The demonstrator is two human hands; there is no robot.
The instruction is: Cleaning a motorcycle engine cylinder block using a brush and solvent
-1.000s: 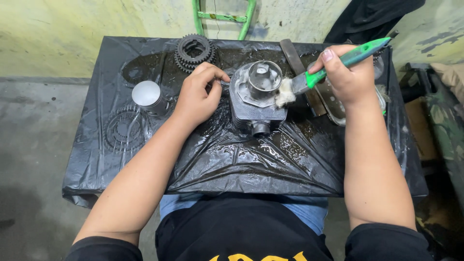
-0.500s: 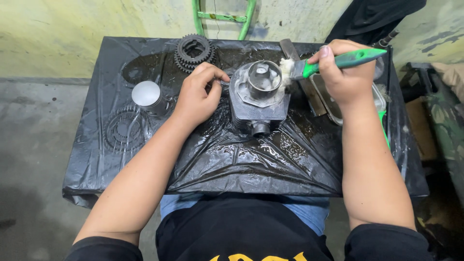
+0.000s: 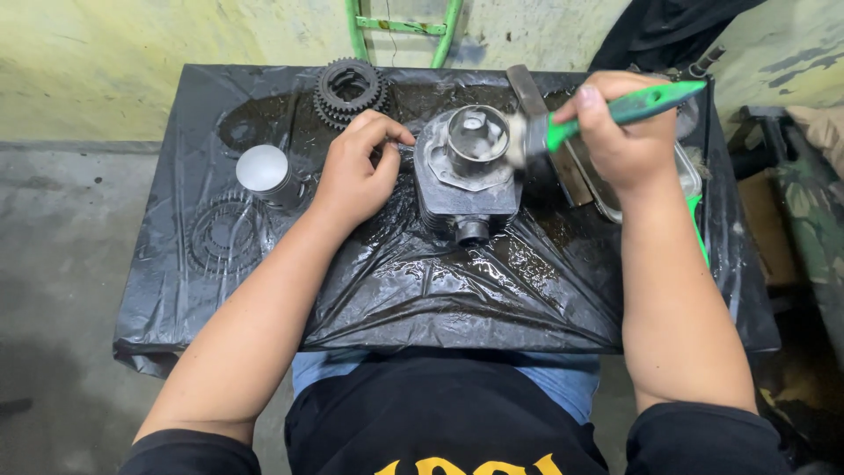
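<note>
At table centre, right hand [image 3: 626, 139] closed round the green handle of a paintbrush [image 3: 615, 113], grip fully wrapped, thumb on top, bristles touching the right side of the grey metal cylinder [image 3: 468, 176]. Left hand [image 3: 356, 171] curled at the cylinder's left edge, fingertips [image 3: 396, 145] touching its rim; whether that grip truly clamps the metal or only steadies it cannot be told. Cylinder standing upright on the black plastic sheet [image 3: 440, 281], round bore facing up, ribbed sides below, short round port facing the person. Sheet wet and shiny, wrinkled, draped over the whole table.

Just behind the left hand, dark stacked gear [image 3: 350, 88] lying flat. Left of the wrist, small round silver cup [image 3: 264, 171] standing upright, and beyond it a flat toothed ring [image 3: 220, 236] near the left edge. Right of the cylinder, under the right hand, shallow tray [image 3: 690, 171] partly hidden, with a flat metal bar [image 3: 545, 132] slanting between tray and cylinder. Green frame [image 3: 404, 26] against the pale wall behind the table.
</note>
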